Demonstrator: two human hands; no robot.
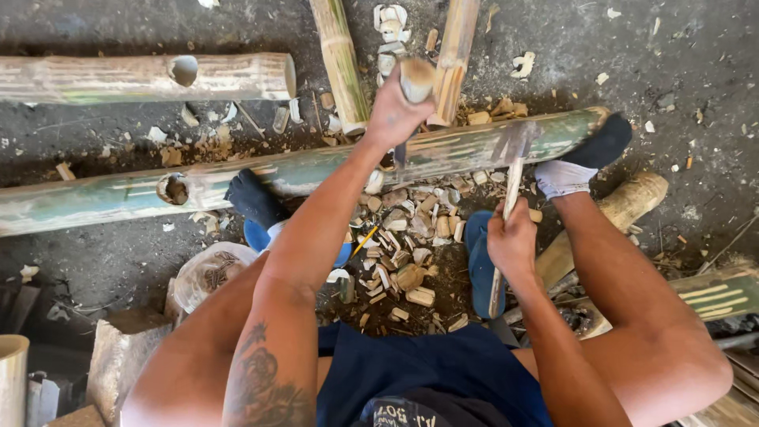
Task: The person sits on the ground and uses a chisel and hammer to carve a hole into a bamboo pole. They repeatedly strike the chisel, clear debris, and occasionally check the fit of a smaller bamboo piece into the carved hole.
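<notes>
Head view looks down on a long green bamboo pole (316, 170) lying across the dark ground, pinned by both your socked feet (254, 198). Your left hand (395, 111) is clenched around the wooden handle of a chisel (414, 79), whose blade meets the pole, though the tip is blurred. Your right hand (512, 241) is wrapped tight around a hammer (510, 182), its head seemingly at the pole just beside the chisel. Pale bamboo chips (403, 253) litter the ground between your legs.
</notes>
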